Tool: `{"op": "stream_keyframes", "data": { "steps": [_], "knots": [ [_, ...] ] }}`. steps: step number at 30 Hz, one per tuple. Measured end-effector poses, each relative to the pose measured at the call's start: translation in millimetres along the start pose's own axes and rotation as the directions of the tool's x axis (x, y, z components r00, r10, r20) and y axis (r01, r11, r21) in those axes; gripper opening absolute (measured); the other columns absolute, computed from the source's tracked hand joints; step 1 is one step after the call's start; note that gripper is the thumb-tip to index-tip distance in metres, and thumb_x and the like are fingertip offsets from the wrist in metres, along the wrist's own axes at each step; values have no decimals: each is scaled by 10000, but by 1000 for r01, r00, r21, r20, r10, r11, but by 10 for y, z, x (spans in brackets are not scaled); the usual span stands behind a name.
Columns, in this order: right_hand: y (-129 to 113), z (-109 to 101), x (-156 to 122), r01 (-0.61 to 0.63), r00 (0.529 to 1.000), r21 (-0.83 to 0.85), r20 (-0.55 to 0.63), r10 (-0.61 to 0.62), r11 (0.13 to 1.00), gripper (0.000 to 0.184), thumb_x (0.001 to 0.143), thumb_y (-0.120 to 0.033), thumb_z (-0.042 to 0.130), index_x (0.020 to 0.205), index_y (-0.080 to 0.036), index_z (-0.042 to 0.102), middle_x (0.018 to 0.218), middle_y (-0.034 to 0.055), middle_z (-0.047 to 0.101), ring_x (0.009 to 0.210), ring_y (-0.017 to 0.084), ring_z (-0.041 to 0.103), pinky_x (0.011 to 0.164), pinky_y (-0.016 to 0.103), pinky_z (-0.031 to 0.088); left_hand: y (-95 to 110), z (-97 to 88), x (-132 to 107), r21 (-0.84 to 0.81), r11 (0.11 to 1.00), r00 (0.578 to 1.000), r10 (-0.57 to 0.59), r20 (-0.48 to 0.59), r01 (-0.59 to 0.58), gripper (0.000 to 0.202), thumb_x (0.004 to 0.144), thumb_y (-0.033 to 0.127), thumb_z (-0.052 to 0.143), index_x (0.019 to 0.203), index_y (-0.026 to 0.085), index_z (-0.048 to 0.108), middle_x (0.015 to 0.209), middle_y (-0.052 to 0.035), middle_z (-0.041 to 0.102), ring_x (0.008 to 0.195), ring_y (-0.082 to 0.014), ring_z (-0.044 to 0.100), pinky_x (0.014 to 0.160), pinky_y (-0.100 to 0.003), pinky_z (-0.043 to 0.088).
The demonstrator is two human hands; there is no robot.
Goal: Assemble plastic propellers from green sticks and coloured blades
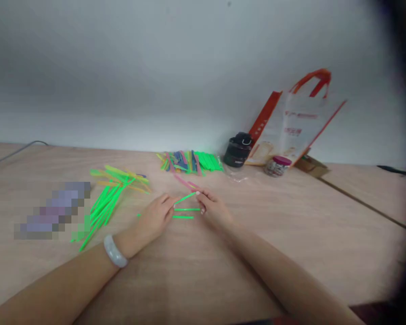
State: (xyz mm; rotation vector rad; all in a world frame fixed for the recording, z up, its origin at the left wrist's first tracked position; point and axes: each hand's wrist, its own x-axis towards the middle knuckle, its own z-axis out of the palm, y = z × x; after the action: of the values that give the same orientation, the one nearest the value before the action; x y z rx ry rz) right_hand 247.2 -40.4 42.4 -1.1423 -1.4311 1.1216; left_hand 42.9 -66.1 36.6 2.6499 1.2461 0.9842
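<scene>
Between my two hands a thin green plastic straw (pixel 185 197) slants up to the right, pinched at each end. My left hand (pixel 159 212), with a pale bangle on its wrist, closes on the lower end. The upper end is in the fingertips of my right hand (pixel 212 207). Just below, a second green straw (pixel 187 209) lies level, its ends close to both hands; whether they touch it I cannot tell. A third green straw (pixel 183 217) rests on the table nearer to me, running partly behind my left hand. Pink strips (pixel 186 183) lie just beyond my fingers.
Loose green straws (pixel 104 207) and yellow ones (pixel 117 174) are heaped at left, beside a blurred-out object (pixel 54 210). At the back are bagged coloured strips (pixel 186 162), a black bottle (pixel 237 151), a lidded jar (pixel 277 166) and a white-and-red bag (pixel 297 122).
</scene>
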Motion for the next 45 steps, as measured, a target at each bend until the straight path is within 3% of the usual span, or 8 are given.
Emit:
{"op": "stream_keyframes", "data": {
  "steps": [4, 12, 18, 25, 31, 38, 45],
  "knots": [
    [-44, 69, -53, -14, 1000, 49, 22, 13, 999, 279, 747, -463, 569, 783, -187, 575, 554, -64, 423, 423, 74, 361, 408, 216, 300, 29, -6, 11, -35, 999, 1000, -19, -23, 18, 257, 899, 150, 413, 1115, 191, 546, 940, -47, 580, 864, -168, 558, 773, -310, 479],
    [-114, 254, -176, 94, 979, -77, 188, -78, 993, 258, 820, -423, 500, 744, -192, 586, 547, -51, 449, 450, 80, 402, 440, 210, 321, 102, -39, 43, -138, 989, 995, -65, -74, 54, 174, 922, 239, 426, 963, 184, 586, 924, -45, 603, 872, -169, 564, 775, -303, 472],
    [-113, 245, -173, 65, 997, -47, 55, -62, 997, 287, 820, -415, 489, 933, -186, 620, 568, -49, 460, 452, 86, 425, 434, 214, 343, 117, -71, 37, -180, 981, 995, -86, -53, 75, 270, 915, 195, 415, 1142, 198, 560, 999, -56, 617, 921, -169, 574, 814, -315, 475],
    [-83, 262, -197, 38, 997, -11, 74, -37, 999, 343, 817, -400, 506, 1022, -165, 648, 582, -44, 495, 450, 85, 464, 450, 220, 373, 78, -41, 25, -154, 984, 993, -104, -52, 95, 263, 909, 199, 422, 1114, 196, 588, 986, -59, 598, 912, -167, 565, 806, -300, 473],
    [-40, 288, -230, 147, 989, -192, 57, -139, 970, 332, 837, -324, 476, 1083, -207, 665, 730, 13, 625, 499, 106, 487, 488, 247, 416, 60, -48, 13, -29, 992, 992, -126, -3, 126, 275, 906, 189, 425, 1111, 205, 608, 859, -37, 558, 771, -147, 546, 691, -265, 463],
    [-35, 333, -279, 217, 976, -310, 62, -208, 926, 333, 851, -284, 448, 1096, -242, 669, 846, 41, 662, 580, 140, 550, 543, 278, 471, 71, -36, -25, 70, 993, 994, -101, 39, 98, 322, 918, 173, 383, 1179, 200, 570, 859, -44, 529, 745, -146, 529, 663, -258, 461],
    [-29, 332, -321, 328, 943, -365, 77, -323, 871, 333, 859, -244, 452, 1124, -259, 655, 894, 54, 673, 827, 195, 605, 756, 340, 501, 65, 1, -55, 83, 994, 997, -79, 18, 77, 320, 921, 173, 373, 1175, 214, 564, 864, -38, 530, 741, -141, 522, 667, -253, 465]
  ]
}}
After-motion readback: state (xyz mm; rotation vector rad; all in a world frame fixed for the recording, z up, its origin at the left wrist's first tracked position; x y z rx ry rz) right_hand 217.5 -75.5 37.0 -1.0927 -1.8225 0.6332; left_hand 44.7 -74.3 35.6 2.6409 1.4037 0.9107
